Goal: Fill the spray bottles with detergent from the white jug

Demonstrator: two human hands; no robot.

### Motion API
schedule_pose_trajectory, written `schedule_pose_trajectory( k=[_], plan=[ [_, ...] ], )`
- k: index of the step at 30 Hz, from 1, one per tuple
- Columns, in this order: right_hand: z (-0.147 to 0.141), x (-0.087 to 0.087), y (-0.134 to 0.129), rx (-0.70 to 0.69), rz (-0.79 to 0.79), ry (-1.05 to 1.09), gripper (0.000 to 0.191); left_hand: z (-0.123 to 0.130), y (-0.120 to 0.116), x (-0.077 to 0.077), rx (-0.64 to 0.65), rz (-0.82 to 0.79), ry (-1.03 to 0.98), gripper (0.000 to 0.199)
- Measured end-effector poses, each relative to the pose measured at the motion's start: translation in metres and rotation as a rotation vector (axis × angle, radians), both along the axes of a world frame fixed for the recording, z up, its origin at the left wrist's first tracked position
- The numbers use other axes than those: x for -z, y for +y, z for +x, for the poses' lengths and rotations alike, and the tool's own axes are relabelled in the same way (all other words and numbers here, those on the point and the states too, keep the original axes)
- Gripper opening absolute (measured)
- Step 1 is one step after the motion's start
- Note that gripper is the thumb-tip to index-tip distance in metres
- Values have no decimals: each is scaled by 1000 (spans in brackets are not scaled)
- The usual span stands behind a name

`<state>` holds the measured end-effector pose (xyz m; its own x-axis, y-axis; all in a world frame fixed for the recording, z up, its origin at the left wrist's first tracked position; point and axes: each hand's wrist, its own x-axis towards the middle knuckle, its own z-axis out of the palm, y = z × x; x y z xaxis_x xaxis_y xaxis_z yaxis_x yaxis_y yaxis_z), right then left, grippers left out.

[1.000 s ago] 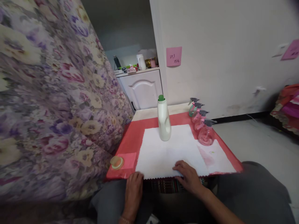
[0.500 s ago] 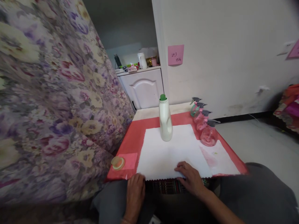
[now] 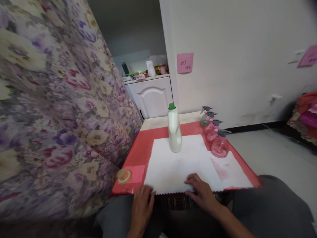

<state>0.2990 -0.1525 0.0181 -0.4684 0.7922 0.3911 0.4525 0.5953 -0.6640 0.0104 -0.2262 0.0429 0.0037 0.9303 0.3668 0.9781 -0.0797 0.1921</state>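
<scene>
Surface finishes as I read them through the head camera. The upright bottle [image 3: 175, 134] appears to be smooth plastic with a soft sheen; the green piece [image 3: 171, 106] at its mouth also looks plastic. The white sheet [image 3: 170, 168] is matt, cloth or thick paper, I cannot tell which. The red covering [image 3: 142, 143] looks smooth. At right, 4 spray bottles [image 3: 220, 147] show clear, glossy walls, apparently plastic, with dark plastic trigger heads. The curtain [image 3: 61, 102] is soft printed fabric, the cabinet door [image 3: 155, 100] smooth and painted, the wall note [image 3: 185, 63] matt paper.
</scene>
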Motion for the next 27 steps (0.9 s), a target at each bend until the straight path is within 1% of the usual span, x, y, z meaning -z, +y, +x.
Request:
schedule_pose_trajectory(
  k=[2,4,7,9,11,14,16,18,20,22,23,25,27],
  plan=[
    [3,-5,-2,36,2,20,26,7,10,0,6,54,-1,22],
    [7,-9,-2,87,16,-4,20,14,22,5,30,91,44,35],
    [14,-10,-2,149,-18,-88,12,23,37,17,56,71,152,53],
    [18,-8,-1,157,-49,-122,11,25,41,25,65,32,205,59],
    [19,-6,0,151,-65,-129,13,24,41,31,65,6,228,61],
    [19,-4,1,156,-85,-136,13,19,38,35,61,-12,221,60],
    [18,-3,1,157,-90,-143,15,16,40,35,64,-14,194,57],
    [18,-1,1,151,-85,-144,15,16,47,30,55,-7,154,50],
    [19,3,1,137,-70,-143,15,19,62,19,35,-16,115,47],
    [19,7,2,125,-45,-140,11,26,86,6,18,-74,89,50],
    [20,9,2,122,-32,-139,8,30,100,-1,-3,-119,79,51],
    [20,13,3,126,-7,-133,5,36,133,-9,-26,-137,67,52],
    [20,16,5,124,18,-121,4,39,167,-12,-56,-151,52,52]
  ],
)
